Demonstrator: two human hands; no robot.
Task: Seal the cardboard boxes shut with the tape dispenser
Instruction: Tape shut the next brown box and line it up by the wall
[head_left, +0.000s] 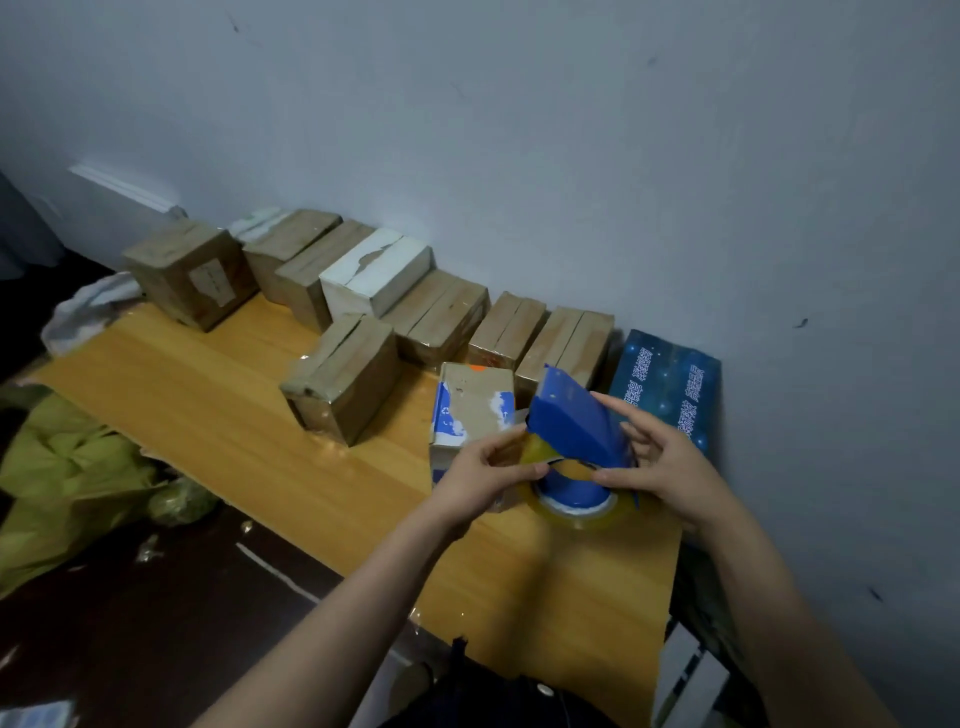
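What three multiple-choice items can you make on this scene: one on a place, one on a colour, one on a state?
1. Where is the dark blue box?
A. on the floor
B. right of the brown boxes, by the wall
C. on a white box

2. What colour is the dispenser?
A. red
B. green
C. blue

3. How is the dispenser?
A. held by both hands
B. lying untouched
C. inside a box

Key: B, it stands at the right end against the wall; C, its body is blue; A, the left hand and the right hand both grip it.
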